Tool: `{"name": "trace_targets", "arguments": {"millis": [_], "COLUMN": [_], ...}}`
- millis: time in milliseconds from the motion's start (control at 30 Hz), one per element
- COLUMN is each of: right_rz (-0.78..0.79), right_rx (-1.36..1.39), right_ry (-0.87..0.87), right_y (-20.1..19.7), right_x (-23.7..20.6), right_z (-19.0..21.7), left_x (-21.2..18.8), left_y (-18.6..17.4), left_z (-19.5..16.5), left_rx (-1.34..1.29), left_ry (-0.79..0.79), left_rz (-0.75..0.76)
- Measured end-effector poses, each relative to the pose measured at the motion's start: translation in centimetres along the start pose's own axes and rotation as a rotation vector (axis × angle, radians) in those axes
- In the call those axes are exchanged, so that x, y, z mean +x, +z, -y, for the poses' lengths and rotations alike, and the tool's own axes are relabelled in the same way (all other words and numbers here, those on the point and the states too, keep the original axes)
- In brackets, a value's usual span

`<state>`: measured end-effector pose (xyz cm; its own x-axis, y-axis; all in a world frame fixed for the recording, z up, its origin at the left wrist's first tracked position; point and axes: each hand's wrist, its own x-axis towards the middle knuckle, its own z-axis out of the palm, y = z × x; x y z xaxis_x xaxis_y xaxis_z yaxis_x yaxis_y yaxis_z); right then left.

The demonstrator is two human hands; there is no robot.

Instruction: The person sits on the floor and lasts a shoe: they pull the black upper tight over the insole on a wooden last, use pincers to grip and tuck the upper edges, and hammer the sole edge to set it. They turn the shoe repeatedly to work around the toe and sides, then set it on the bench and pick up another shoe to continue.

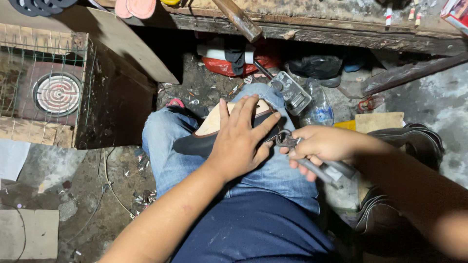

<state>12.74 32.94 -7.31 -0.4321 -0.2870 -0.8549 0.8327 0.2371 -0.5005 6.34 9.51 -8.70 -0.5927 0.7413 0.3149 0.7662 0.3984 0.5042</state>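
Shoe (195, 141) rests on the lap, left hand (241, 141) pressing it with fingers spread; right hand (319, 146) fingers clench pliers (312, 163).

1. Left hand (241, 141) and forearm are bare, no sleeve, watch or ring, entering from 7 o'clock.
2. Right hand (319, 146) likewise bare, from 4 o'clock.
3. Faded blue jeans (168, 146) cover the legs.
4. Dark navy shirt (253, 229) at 6 o'clock.

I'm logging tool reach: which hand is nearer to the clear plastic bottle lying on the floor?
Right. The right hand, gripping metal pliers, sits just below the clear plastic bottle; the left hand presses the shoe on the lap, farther left.
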Motion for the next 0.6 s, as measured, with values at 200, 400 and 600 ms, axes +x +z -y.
{"name": "trace_targets", "arguments": {"millis": [200,400,600], "right_rz": [-0.443,-1.018,-0.312], "right_rx": [-0.194,-0.446,0.137], "right_ry": [-0.279,-0.839,-0.354], "right_y": [4.2,7.1,4.7], "right_x": [1.5,4.9,2.5], "right_z": [-3.3,-5.0,-4.1], "left_x": [1.2,2.2,1.0], "left_y": [0.0,-0.3,-1.2], "left_z": [1.6,2.2,3.2], "left_rx": [-0.063,-0.152,-0.303], "left_ry": [-0.064,-0.085,0.026], "left_rz": [0.009,0.023,-0.014]}}
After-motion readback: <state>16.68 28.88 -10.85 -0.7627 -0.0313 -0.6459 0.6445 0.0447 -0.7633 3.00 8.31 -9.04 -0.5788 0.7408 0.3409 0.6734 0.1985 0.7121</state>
